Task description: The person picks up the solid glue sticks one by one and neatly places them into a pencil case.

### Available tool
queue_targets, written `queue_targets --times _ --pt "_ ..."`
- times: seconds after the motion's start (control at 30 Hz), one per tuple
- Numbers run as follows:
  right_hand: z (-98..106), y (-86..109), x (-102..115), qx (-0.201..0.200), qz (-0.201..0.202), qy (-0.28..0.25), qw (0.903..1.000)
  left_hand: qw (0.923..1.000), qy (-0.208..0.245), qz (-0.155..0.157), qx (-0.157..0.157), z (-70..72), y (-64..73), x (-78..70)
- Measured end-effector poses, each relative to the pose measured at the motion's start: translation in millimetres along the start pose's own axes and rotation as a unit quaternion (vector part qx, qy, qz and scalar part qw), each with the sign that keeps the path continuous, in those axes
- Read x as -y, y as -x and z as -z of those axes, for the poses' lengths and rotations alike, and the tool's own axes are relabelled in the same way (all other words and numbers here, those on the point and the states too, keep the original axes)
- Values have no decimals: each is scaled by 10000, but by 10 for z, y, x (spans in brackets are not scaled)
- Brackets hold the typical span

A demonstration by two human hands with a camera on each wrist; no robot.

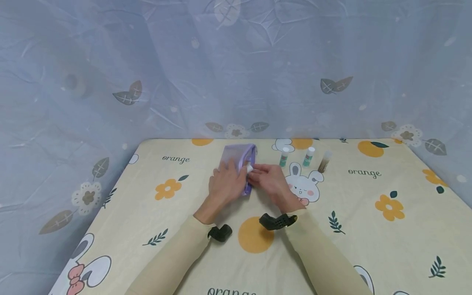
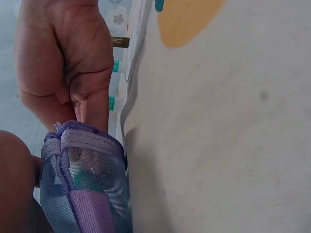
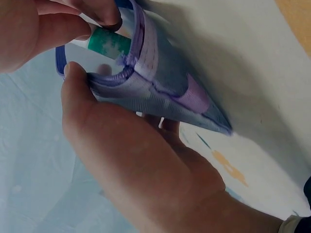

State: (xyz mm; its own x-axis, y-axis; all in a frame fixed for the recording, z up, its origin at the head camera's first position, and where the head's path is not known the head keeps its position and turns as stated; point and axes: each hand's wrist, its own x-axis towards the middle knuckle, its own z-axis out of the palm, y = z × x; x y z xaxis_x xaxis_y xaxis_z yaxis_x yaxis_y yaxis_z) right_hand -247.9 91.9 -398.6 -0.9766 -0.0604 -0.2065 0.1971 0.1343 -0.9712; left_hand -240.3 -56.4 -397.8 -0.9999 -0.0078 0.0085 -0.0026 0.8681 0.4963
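Note:
A purple mesh zip pouch (image 1: 229, 151) lies in front of me with its mouth turned to the right. My left hand (image 1: 226, 182) grips it near the mouth; in the right wrist view the left thumb (image 3: 75, 73) is on the rim. My right hand (image 1: 271, 180) pinches a small bottle with a white end and green label (image 3: 108, 42) by that white end. The bottle's labelled part is inside the pouch mouth. Green shows through the mesh (image 2: 87, 179) in the left wrist view. The right fingertips are at the opening, partly hidden by the pouch.
Two white-capped bottles with green labels, one on the left (image 1: 284, 157) and another beside it (image 1: 309, 156), stand behind my right hand. A brown-labelled bottle (image 1: 324, 162) stands to their right. The patterned tablecloth (image 1: 332, 254) ends at a pale curtain (image 1: 236, 69).

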Motion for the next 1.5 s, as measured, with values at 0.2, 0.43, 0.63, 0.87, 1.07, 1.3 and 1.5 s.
queue_targets --times 0.2,0.43,0.63,0.87,1.07,1.3,1.5 --pt "-21 5 -7 152 -74 -42 9998 10000 21 -30 28 10 8 -4" --pt "-61 2 13 614 -254 -781 9947 10000 12 -35 21 12 9 -6" --pt "-50 -28 24 766 -493 -1621 9826 10000 -7 -2 48 23 7 -17" --pt "-29 -13 36 695 -493 -1529 9846 10000 -70 -8 38 11 5 -9" --pt "-6 4 57 654 -339 -1220 9898 10000 -52 -19 50 11 7 -4" --pt "33 14 85 337 138 -465 9983 9999 -43 18 111 23 5 -11" --pt "98 53 160 150 424 -37 9990 9999 -8 49 87 26 6 -8"
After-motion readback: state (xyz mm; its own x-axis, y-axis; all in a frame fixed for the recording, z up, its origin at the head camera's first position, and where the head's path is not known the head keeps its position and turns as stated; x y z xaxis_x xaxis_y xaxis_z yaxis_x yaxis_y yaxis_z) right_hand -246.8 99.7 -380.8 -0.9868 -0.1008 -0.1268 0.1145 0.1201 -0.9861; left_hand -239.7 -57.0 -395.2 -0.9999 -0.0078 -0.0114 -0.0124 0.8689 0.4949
